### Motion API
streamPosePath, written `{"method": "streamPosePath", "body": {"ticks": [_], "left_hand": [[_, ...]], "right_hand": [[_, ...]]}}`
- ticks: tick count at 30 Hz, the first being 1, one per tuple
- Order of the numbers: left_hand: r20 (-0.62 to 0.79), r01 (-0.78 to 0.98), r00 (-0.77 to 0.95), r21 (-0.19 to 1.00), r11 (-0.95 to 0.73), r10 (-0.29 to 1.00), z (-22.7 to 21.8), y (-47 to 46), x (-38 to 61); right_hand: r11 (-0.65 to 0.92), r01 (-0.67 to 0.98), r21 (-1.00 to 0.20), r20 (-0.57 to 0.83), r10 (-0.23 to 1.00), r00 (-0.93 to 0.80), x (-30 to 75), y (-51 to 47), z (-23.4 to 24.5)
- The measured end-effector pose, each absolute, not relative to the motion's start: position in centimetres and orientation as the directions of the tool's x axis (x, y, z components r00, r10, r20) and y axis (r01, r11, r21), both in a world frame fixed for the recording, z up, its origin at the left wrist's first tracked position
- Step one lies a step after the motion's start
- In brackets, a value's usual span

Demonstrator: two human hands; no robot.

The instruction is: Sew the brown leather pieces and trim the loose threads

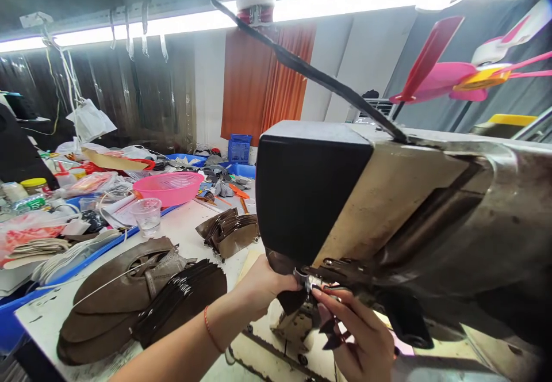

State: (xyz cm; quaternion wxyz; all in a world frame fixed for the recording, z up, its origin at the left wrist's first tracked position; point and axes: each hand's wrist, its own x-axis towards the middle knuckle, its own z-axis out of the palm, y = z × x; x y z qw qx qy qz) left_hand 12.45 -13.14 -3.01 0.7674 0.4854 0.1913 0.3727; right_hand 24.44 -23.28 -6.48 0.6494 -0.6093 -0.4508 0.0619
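metal fitting point(307, 283): between the two sets of fingertips, under the near end of the machine; its long axis looks close to upright, so it stands across the line from one hand to the other.
left hand point(261, 290): comes in from the fitting's left, thumb pointing rightward at it and touching or nearly so; the other fingers are hidden, so whether this grip is closed on anything i cannot tell.
right hand point(362, 336): on the opposite side, fingers curled around a dark tool, index fingertip reaching up and left to the fitting (touching or just short, too fine to judge).
dark pointed tool point(331, 342): in the right grip, points sticking out leftward below the fitting; perhaps small snips.
nearer hand: neither by much; the relation that matters, i judge, is the fitting held in the narrow gap between both, reachable from either side.
sewing machine point(405, 215): above both grips, its body running off to the right over the right hand.
dark flap point(291, 301): just under the left thumb; cloth, leather or machine part, i cannot tell.
dark brown stack point(185, 295): left of the left grip, beyond the forearm, well apart from the fingers.
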Motion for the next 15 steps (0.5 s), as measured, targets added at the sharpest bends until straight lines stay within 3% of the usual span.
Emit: {"method": "streamPosePath", "body": {"ticks": [6,15], "left_hand": [[0.03,-0.327,0.67,0.909,0.259,0.741,-2.9,-13.0,12.4],[0.007,-0.345,0.648,0.894,0.285,0.762,-3.1,-13.6,12.4]], "right_hand": [[0.35,0.704,-0.618,0.741,0.56,0.371,26.1,-22.6,-7.8],[0.323,0.766,-0.556,0.769,0.549,0.327,24.8,-22.7,-8.3]]}}
